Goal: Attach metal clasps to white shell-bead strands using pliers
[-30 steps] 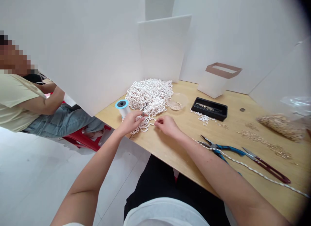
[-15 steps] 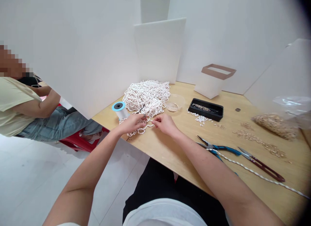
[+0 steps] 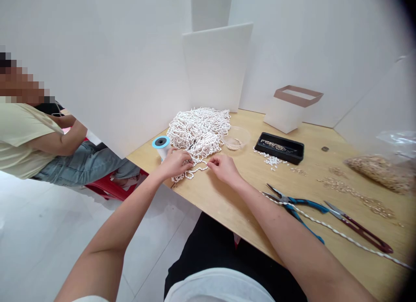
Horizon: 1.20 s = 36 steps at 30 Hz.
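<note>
While both hands leaned in over the beads: the left hand [image 3: 177, 163] bent over the strand's near loops, and the right hand [image 3: 224, 167] met its free-looking stretch from the other side.
Beaded strand [image 3: 199, 167]: thin, knobbly and white, it curved across the tabletop [image 3: 234, 211] between the hands, close to the near edge toward the left corner.
Grip, left: its fingers curled low on the beads; I could not tell whether they pinched any.
Grip, right: thumb and forefinger were together, seemingly clamped on the strand, which ran up to their tips.
Handling: as I judged it, a short length was being drawn out or sorted by feel; moving it called for a light pinch and slack, as the loops lay loose and could snag.
White heap [image 3: 201, 128]: tangled bead strings lay piled behind the hands, near the left panel.
Spool [image 3: 161, 141]: blue-rimmed, it stood just beside the left hand.
Clear dish [image 3: 235, 138]: it sat right of the heap.
Black tray [image 3: 286, 157]: small bits lay inside, with loose white beads [image 3: 271, 160] at its near side.
Tools: blue-handled pliers [image 3: 307, 202] and red-brown snips [image 3: 365, 230] rested beyond the right forearm, with a twisted cord [image 3: 349, 240] crossing the pliers.
Neighbour: a person in a yellow top [image 3: 19, 133] sat past the left panel.
</note>
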Each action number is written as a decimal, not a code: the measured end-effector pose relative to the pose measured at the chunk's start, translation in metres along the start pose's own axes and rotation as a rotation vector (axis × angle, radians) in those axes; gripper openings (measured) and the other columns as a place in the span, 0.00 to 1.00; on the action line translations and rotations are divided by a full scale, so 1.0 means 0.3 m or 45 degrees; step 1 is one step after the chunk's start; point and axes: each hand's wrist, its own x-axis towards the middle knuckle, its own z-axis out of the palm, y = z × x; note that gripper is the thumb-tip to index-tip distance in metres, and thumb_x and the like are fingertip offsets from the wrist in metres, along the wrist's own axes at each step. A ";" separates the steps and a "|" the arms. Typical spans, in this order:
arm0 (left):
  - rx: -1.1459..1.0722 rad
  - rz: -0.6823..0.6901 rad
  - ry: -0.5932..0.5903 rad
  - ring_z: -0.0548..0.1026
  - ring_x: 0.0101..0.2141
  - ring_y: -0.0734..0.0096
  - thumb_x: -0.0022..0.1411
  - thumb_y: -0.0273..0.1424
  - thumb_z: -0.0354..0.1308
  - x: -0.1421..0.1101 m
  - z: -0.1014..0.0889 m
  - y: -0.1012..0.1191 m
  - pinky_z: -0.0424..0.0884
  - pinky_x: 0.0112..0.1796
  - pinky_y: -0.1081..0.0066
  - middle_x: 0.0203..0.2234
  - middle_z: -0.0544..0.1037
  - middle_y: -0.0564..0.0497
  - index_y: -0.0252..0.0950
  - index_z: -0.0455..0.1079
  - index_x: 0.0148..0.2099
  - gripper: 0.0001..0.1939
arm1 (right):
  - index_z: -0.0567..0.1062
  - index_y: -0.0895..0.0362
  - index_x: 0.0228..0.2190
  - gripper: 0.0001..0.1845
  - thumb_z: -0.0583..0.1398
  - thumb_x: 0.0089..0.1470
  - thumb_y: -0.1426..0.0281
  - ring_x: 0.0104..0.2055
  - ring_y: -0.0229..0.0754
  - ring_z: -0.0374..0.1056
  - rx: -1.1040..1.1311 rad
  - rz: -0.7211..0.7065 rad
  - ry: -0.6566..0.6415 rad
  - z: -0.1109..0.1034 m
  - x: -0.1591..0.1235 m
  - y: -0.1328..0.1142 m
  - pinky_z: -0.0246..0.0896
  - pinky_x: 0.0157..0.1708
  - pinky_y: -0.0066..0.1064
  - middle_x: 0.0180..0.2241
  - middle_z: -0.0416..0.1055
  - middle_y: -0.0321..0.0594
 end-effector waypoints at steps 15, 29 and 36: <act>-0.181 0.035 0.042 0.77 0.42 0.60 0.66 0.36 0.54 0.019 -0.079 0.041 0.54 0.59 0.50 0.35 0.82 0.50 0.39 0.75 0.37 0.10 | 0.80 0.58 0.34 0.08 0.61 0.56 0.69 0.33 0.41 0.70 0.248 -0.103 -0.085 -0.027 0.000 -0.016 0.61 0.36 0.32 0.33 0.80 0.40; -0.695 0.336 -0.119 0.66 0.25 0.75 0.66 0.38 0.55 0.220 -0.289 0.432 0.62 0.28 0.72 0.24 0.71 0.53 0.35 0.69 0.31 0.13 | 0.76 0.58 0.47 0.30 0.50 0.66 0.47 0.45 0.45 0.75 0.733 -0.051 -0.005 -0.448 -0.158 0.042 0.61 0.50 0.39 0.42 0.81 0.49; -0.742 0.411 -0.153 0.67 0.23 0.78 0.64 0.32 0.56 0.325 -0.296 0.572 0.60 0.25 0.74 0.22 0.72 0.53 0.34 0.71 0.32 0.09 | 0.77 0.59 0.40 0.21 0.56 0.64 0.54 0.42 0.45 0.76 0.897 -0.101 -0.120 -0.470 -0.205 0.044 0.64 0.48 0.38 0.37 0.81 0.48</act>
